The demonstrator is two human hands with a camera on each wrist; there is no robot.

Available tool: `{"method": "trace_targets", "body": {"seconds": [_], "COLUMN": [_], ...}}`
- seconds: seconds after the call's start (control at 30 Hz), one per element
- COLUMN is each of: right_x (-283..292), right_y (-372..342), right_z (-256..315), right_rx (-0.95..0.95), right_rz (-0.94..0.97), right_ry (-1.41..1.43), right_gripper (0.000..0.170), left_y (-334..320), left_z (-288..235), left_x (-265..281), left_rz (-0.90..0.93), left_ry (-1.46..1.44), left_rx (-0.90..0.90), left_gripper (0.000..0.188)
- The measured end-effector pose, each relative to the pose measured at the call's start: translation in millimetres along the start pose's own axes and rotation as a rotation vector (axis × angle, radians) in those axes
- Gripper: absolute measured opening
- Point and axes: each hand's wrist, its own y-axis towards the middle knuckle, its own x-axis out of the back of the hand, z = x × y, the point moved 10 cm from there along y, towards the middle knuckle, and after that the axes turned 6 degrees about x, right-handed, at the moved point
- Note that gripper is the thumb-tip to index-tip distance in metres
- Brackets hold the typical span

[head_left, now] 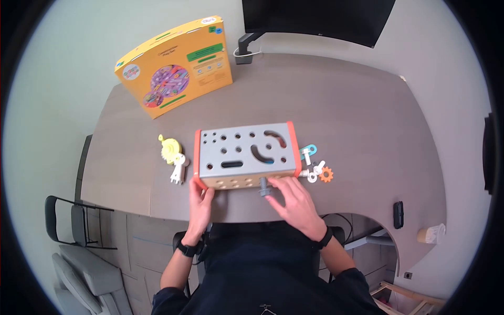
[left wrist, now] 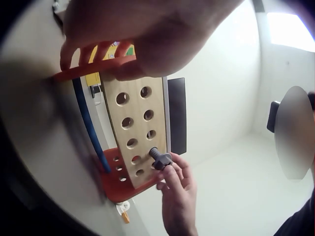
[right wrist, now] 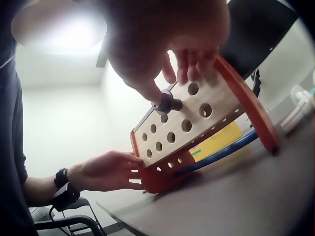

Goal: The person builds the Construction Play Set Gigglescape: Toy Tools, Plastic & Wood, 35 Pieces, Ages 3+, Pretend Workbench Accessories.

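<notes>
A toolbox-like block with a grey top [head_left: 244, 149], red end panels and a wooden side full of holes [left wrist: 134, 128] stands on the table. The left hand [head_left: 199, 209] grips the red end panel at its near left corner, thumb on the wooden side. A grey bolt [right wrist: 168, 102] has its threaded tip at a hole of the wooden side; whether it is inside cannot be told. The right hand [head_left: 298, 206] holds the bolt's head between thumb and fingers in the left wrist view, with other fingers near the wooden side.
Yellow and white toy parts [head_left: 170, 150] lie left of the block. White, blue and orange pieces [head_left: 326, 175] lie right of it. A yellow box [head_left: 176, 65] and a monitor [head_left: 317, 21] stand behind. A black case [head_left: 398, 214] and a cup [head_left: 428, 234] are at the right edge.
</notes>
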Motion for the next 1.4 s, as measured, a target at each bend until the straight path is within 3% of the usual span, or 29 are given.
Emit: {"method": "trace_targets", "body": {"seconds": [0.2,0.3,0.57,0.7,0.83,1.0,1.1,1.13,1.27,1.4], "right_x": [13.0,9.9,2.3,2.4,36.2,78.7,80.6,79.1,66.8,31.5], "right_y": [10.3,25.6,37.5,41.0,24.6,-24.5,-38.7,-39.3,-28.6,-1.8], "right_z": [3.8,-5.6,-6.8,-1.1,-8.3,-81.5,-104.8,-106.4,-80.5,-3.1], "right_rx": [0.13,0.07,0.027,0.059,-0.013,-0.25,-0.297,-0.299,-0.234,-0.037], "right_rz": [-0.109,-0.002,0.1,0.121,-0.066,-0.13,-0.064,-0.039,-0.077,-0.059], "right_ry": [-0.385,-0.324,-0.362,-0.374,-0.288,-0.326,-0.38,-0.4,-0.32,-0.334], "right_gripper": [0.062,0.065,0.057,0.058,0.049,0.029,0.019,0.017,0.012,0.017], "left_y": [0.5,0.6,0.8,-2.2,-9.7,-21.4,-23.4,-26.5,-41.7,-42.9], "left_z": [-12.9,-10.7,-13.2,-7.8,-14.9,-8.9,6.0,3.8,-25.7,-47.6], "left_x": [0.7,1.0,-4.9,-7.6,1.3,19.3,4.7,2.7,-13.8,-61.3], "left_rz": [-0.006,0.017,0.055,0.085,0.015,-0.137,-0.017,-0.071,-0.092,0.125], "left_ry": [0.11,0.104,0.185,0.137,0.22,0.295,0.215,0.24,0.368,0.368], "left_rx": [-0.002,0.016,-0.018,0.044,-0.06,-0.157,-0.103,-0.142,-0.243,-0.266], "left_gripper": [0.047,0.049,0.046,0.062,0.069,0.041,0.036,0.024,0.006,0.012]}}
